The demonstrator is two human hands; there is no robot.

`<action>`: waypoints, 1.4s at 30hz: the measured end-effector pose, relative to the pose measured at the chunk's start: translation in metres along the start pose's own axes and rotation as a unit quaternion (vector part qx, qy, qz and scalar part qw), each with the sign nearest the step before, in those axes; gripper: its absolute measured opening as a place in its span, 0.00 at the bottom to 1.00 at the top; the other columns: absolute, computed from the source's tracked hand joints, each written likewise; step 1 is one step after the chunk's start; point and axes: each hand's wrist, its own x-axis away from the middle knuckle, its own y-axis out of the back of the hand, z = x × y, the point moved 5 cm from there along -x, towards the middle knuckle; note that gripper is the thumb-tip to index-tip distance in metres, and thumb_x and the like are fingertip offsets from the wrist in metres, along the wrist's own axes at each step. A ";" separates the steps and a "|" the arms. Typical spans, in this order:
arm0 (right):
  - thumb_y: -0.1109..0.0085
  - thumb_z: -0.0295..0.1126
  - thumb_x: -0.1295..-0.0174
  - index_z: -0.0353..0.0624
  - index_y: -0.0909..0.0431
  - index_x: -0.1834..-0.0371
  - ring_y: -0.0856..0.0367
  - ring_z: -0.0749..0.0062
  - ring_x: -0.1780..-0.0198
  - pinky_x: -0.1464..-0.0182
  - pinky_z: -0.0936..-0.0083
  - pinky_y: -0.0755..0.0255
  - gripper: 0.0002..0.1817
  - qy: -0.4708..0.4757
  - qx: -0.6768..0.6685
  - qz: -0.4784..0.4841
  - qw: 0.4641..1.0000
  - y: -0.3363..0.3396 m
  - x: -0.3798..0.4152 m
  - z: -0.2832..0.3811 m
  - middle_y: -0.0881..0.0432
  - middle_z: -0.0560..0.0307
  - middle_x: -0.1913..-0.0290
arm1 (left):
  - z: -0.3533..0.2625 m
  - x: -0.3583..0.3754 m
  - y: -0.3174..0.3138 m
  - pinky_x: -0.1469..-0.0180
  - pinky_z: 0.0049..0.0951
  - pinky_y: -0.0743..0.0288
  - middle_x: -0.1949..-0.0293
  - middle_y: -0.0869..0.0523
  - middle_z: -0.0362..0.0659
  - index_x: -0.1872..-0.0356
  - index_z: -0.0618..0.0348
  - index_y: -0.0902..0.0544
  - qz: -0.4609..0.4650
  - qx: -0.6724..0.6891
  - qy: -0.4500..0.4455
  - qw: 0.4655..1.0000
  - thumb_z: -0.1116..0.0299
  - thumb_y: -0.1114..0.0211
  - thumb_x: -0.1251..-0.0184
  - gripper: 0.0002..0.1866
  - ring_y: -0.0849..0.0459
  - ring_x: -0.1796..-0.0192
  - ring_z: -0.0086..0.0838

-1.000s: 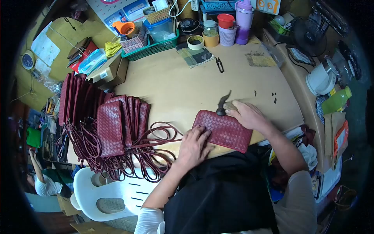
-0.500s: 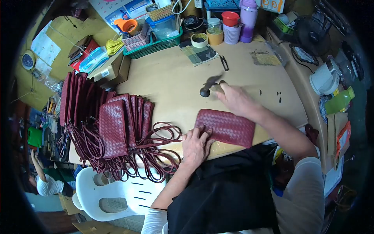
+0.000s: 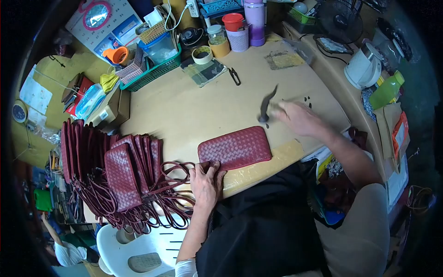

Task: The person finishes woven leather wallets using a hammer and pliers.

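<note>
A dark red woven leather pouch point(image 3: 235, 147) lies flat near the front edge of the work table. My left hand point(image 3: 205, 184) grips its near left corner, fingertips on top and thumb at the edge. Above the pouch's far right corner, my right hand point(image 3: 297, 117) is closed round a hammer point(image 3: 265, 108), slightly blurred by motion. The hammer's round face points down toward the table; its handle is mostly hidden in the fist. Left of my left hand, several matching pouches point(image 3: 122, 177) stand stacked together, their thin straps point(image 3: 161, 203) hanging over the table edge.
Black thread snips point(image 3: 234, 76), a tape roll point(image 3: 202, 55) and a green basket point(image 3: 152, 71) are toward the back. Small dark pieces point(image 3: 308, 101) lie beyond my right hand. A white chair point(image 3: 138, 247) stands below the stack; another person point(image 3: 69, 251) is at far left.
The view has turned and shifted, so the table's things appear further left. My right hand has carried the hammer rightward relative to the pouch. My left hand stays at the pouch's corner.
</note>
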 end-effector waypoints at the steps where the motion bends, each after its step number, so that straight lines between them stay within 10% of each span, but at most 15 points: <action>1: 0.51 0.49 0.29 0.33 0.28 0.45 0.22 0.38 0.47 0.46 0.52 0.30 0.26 -0.003 0.000 -0.001 1.000 -0.004 -0.001 -0.001 0.20 0.30 0.53 | 0.000 -0.001 -0.001 0.52 0.37 0.29 0.58 0.19 0.48 0.55 0.52 0.12 0.001 0.001 -0.002 1.000 0.60 0.27 0.45 0.16 0.25 0.56 0.41; 8: 0.51 0.48 0.28 0.34 0.27 0.51 0.20 0.37 0.52 0.51 0.49 0.29 0.23 0.012 0.114 0.111 0.987 -0.012 -0.013 -0.001 0.19 0.32 0.60 | -0.001 0.001 0.000 0.49 0.40 0.28 0.57 0.19 0.51 0.53 0.53 0.13 0.013 0.013 0.012 1.000 0.63 0.28 0.44 0.17 0.25 0.54 0.46; 10: 0.50 0.48 0.29 0.37 0.27 0.51 0.20 0.37 0.53 0.53 0.48 0.28 0.22 -0.004 0.041 -0.073 0.997 -0.008 -0.014 0.004 0.18 0.34 0.60 | -0.005 -0.004 0.012 0.49 0.40 0.28 0.57 0.19 0.50 0.52 0.53 0.14 0.047 0.002 0.007 0.999 0.62 0.29 0.42 0.17 0.24 0.54 0.45; 13: 0.48 0.46 0.30 0.39 0.27 0.51 0.19 0.38 0.54 0.53 0.48 0.27 0.20 0.013 0.151 -0.038 0.988 -0.037 -0.038 -0.020 0.18 0.37 0.58 | 0.008 -0.018 0.016 0.45 0.42 0.27 0.47 0.21 0.53 0.46 0.58 0.18 0.171 0.051 0.036 0.983 0.63 0.35 0.36 0.19 0.22 0.46 0.47; 18: 0.44 0.37 0.34 0.44 0.29 0.37 0.22 0.45 0.49 0.47 0.53 0.30 0.23 0.146 0.228 -0.215 0.938 -0.053 -0.081 -0.031 0.22 0.42 0.52 | 0.028 -0.066 -0.032 0.44 0.46 0.27 0.48 0.21 0.50 0.36 0.55 0.29 0.082 -0.075 0.035 0.993 0.58 0.38 0.34 0.27 0.23 0.45 0.49; 20: 0.44 0.37 0.34 0.47 0.32 0.32 0.29 0.46 0.42 0.39 0.54 0.37 0.26 0.097 0.268 -0.141 0.948 -0.058 -0.086 -0.025 0.26 0.43 0.46 | 0.032 -0.075 -0.050 0.44 0.47 0.27 0.50 0.22 0.51 0.39 0.57 0.27 0.128 -0.084 0.074 0.985 0.57 0.36 0.35 0.26 0.23 0.45 0.50; 22: 0.43 0.36 0.35 0.47 0.30 0.35 0.32 0.47 0.40 0.37 0.54 0.42 0.24 0.166 0.269 -0.238 0.918 -0.053 -0.068 0.004 0.28 0.45 0.46 | 0.039 -0.078 -0.051 0.46 0.46 0.26 0.53 0.22 0.53 0.45 0.58 0.25 0.116 0.005 0.097 0.989 0.59 0.33 0.38 0.23 0.23 0.47 0.51; 26: 0.37 0.34 0.40 0.43 0.22 0.50 0.29 0.48 0.48 0.42 0.58 0.38 0.16 0.268 0.127 -0.074 0.952 -0.075 -0.024 0.053 0.24 0.46 0.56 | 0.022 -0.070 -0.032 0.53 0.43 0.25 0.61 0.23 0.53 0.66 0.61 0.21 0.038 0.204 0.021 0.978 0.66 0.30 0.41 0.10 0.20 0.58 0.50; 29: 0.33 0.32 0.47 0.39 0.20 0.65 0.28 0.50 0.51 0.47 0.61 0.35 0.11 0.189 0.039 0.102 0.976 -0.083 -0.024 0.040 0.22 0.49 0.65 | -0.018 -0.048 0.032 0.57 0.42 0.24 0.62 0.23 0.52 0.56 0.60 0.25 0.014 0.270 -0.041 0.962 0.68 0.34 0.37 0.13 0.19 0.59 0.50; 34: 0.32 0.29 0.50 0.38 0.28 0.72 0.28 0.61 0.66 0.53 0.66 0.33 0.12 0.390 -0.043 -0.196 0.899 0.009 0.020 0.116 0.27 0.55 0.70 | -0.020 -0.012 0.091 0.55 0.38 0.23 0.60 0.16 0.55 0.48 0.63 0.22 0.140 0.398 0.024 0.906 0.71 0.36 0.34 0.15 0.16 0.55 0.48; 39: 0.37 0.28 0.41 0.37 0.29 0.66 0.28 0.64 0.61 0.50 0.72 0.32 0.09 0.257 -0.236 -0.305 0.886 0.039 -0.014 0.062 0.27 0.54 0.63 | 0.046 0.019 0.192 0.59 0.33 0.22 0.63 0.15 0.53 0.52 0.67 0.20 -0.183 0.235 0.141 0.944 0.78 0.35 0.41 0.14 0.14 0.62 0.43; 42: 0.40 0.31 0.37 0.37 0.26 0.60 0.27 0.58 0.53 0.44 0.68 0.34 0.09 0.163 -0.163 -0.216 0.949 -0.010 -0.039 0.041 0.26 0.52 0.58 | 0.106 0.034 0.212 0.46 0.37 0.26 0.47 0.21 0.58 0.42 0.64 0.25 -0.271 0.098 0.266 0.920 0.74 0.31 0.42 0.25 0.19 0.48 0.49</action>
